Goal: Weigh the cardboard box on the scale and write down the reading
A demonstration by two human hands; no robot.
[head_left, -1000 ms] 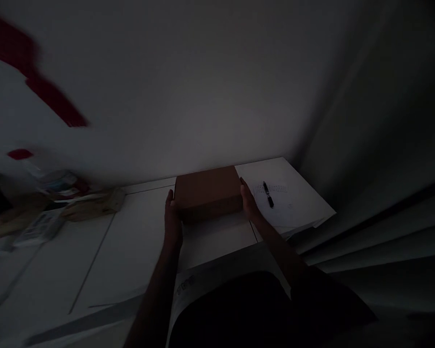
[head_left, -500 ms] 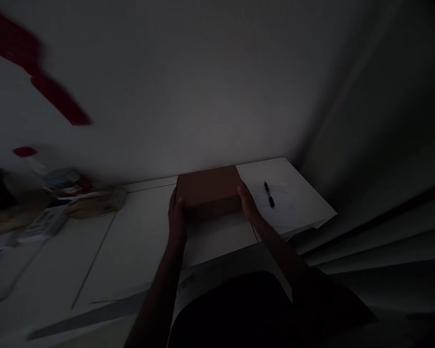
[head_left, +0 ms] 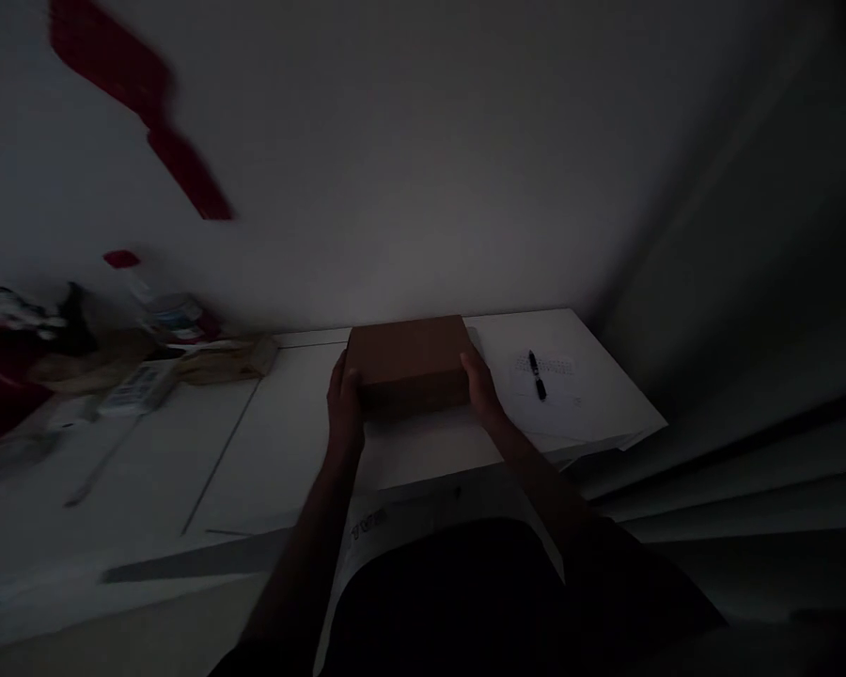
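Note:
A closed brown cardboard box (head_left: 409, 362) rests on a white table (head_left: 274, 442) near the wall. My left hand (head_left: 344, 409) presses against the box's left near corner. My right hand (head_left: 480, 390) grips its right near corner. Both hands hold the box between them. The scene is very dim.
A black pen (head_left: 537, 375) lies on a white sheet of paper (head_left: 578, 395) right of the box, by the table's corner. Clutter sits at the far left: a bottle (head_left: 173, 310), a remote-like item (head_left: 137, 387), a tan bundle (head_left: 226, 362). Red shapes (head_left: 148, 103) mark the wall.
The view has swung a little to the left and the clutter appears further right. My hands stay on the box, which has barely moved.

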